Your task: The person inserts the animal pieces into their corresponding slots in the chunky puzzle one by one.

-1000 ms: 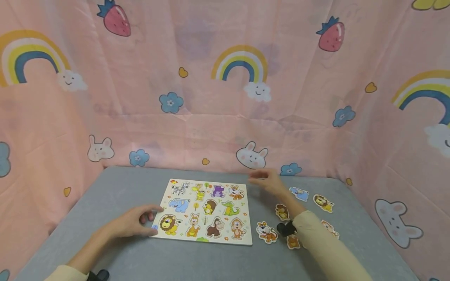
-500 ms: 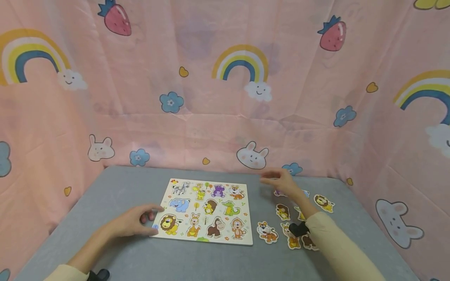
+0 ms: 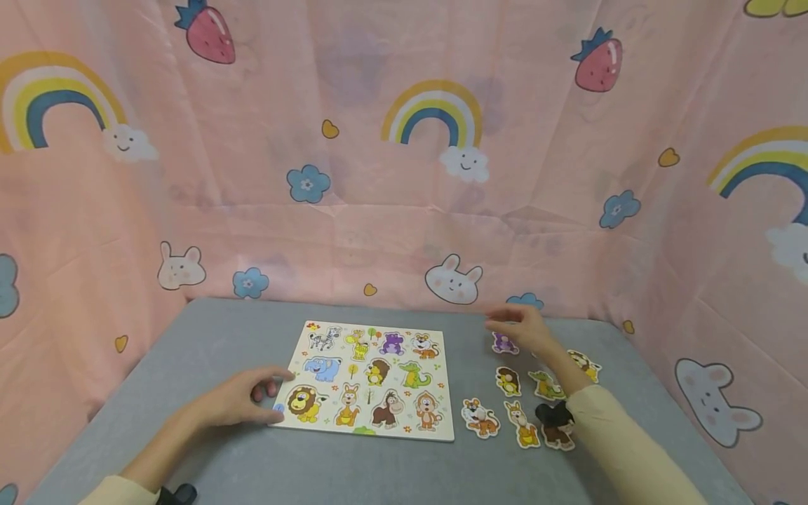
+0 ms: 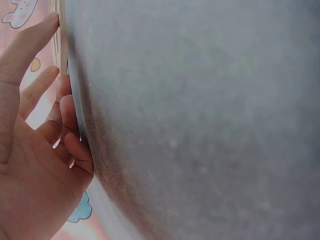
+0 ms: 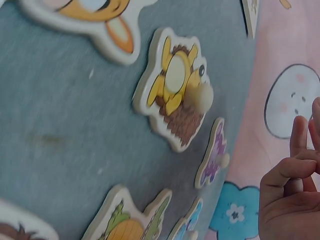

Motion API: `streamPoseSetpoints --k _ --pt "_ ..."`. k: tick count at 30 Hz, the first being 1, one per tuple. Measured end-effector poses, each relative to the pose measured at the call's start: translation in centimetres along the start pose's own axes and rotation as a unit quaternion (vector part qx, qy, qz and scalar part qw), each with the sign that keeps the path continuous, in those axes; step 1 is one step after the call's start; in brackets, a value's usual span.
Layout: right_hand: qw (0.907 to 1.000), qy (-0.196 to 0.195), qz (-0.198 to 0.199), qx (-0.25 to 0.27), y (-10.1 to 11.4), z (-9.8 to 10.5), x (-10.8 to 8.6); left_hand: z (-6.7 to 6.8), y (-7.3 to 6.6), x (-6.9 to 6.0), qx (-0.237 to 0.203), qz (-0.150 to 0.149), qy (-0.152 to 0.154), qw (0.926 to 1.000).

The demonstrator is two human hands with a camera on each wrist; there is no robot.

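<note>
The flat animal puzzle board (image 3: 369,380) lies at centre-left. My left hand (image 3: 243,398) touches its left edge with extended thumb and index fingertips; the left wrist view shows that hand's (image 4: 35,165) other fingers bent beside the board edge. My right hand (image 3: 527,332) hovers above the back of the loose pieces, just above the purple hippo piece (image 3: 504,344), with nothing visible in it. In the right wrist view the right hand (image 5: 287,200) has bent fingers, apart from the hedgehog piece (image 5: 177,95) and the purple piece (image 5: 214,155). My forearm partly covers the lion piece (image 3: 587,366).
Right of the board lie the tiger (image 3: 480,419), kangaroo (image 3: 522,424), hedgehog (image 3: 507,381), crocodile (image 3: 545,387) and gorilla (image 3: 558,436) pieces. A blue piece (image 5: 186,227) shows in the right wrist view. Patterned pink cloth (image 3: 353,245) borders the grey table (image 3: 353,470).
My right hand has moved rightward along the back of the table, uncovering the purple hippo, crocodile, kangaroo and gorilla pieces. My left hand stays at the board's edge.
</note>
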State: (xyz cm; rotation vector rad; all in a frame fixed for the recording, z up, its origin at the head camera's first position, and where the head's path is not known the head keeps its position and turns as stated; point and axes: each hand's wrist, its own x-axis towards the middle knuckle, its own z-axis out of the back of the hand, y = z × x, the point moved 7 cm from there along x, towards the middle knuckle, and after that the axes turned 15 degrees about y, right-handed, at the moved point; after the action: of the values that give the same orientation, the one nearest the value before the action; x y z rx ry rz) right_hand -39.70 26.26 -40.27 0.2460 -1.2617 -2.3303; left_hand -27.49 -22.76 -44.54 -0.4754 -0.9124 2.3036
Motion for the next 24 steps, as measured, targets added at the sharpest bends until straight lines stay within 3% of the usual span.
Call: streamPoseSetpoints --k 12,24 --pt "0.999 -0.013 -0.035 -0.025 -1.8 2.0 -1.5 0.0 -0.2 -0.1 0.001 -0.001 -0.002 1.0" --pt "0.9973 0.008 -0.044 -0.059 -3.7 2.5 -1.7 0.1 -0.5 -0.1 0.006 -0.005 -0.003 1.0"
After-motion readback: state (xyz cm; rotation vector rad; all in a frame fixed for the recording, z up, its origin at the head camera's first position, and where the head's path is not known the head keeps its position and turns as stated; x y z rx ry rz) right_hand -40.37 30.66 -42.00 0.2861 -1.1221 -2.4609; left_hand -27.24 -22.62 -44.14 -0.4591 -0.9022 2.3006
